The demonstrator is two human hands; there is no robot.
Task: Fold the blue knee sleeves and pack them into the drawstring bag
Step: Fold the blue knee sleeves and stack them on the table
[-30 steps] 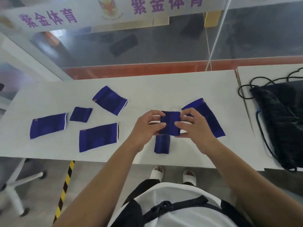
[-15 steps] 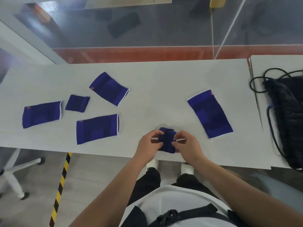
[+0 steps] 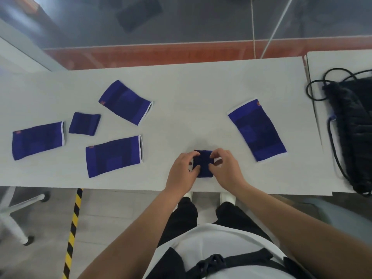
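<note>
On the white table [image 3: 191,93], close to its near edge, lies a small folded blue knee sleeve [image 3: 203,163]. My left hand [image 3: 182,172] pinches its left side and my right hand [image 3: 226,170] pinches its right side, fingers curled. Whether a second folded piece lies beneath it is hidden. A flat sleeve [image 3: 257,129] lies to the right. Three more flat sleeves lie at the left [image 3: 125,102], [image 3: 113,156], [image 3: 37,140], with another folded piece [image 3: 84,123] among them. The black drawstring bag [image 3: 356,127] lies on the adjoining table at the far right.
The bag's black cords [image 3: 318,87] loop over the seam between the two tables. A white chair base [image 3: 14,214] stands on the floor at the lower left, beside a yellow-black floor stripe [image 3: 73,224]. A glass wall runs behind the table.
My hands have carried the folded sleeve from mid-table toward me, down to where the other folded piece lay near the front edge. The view has tilted down.
</note>
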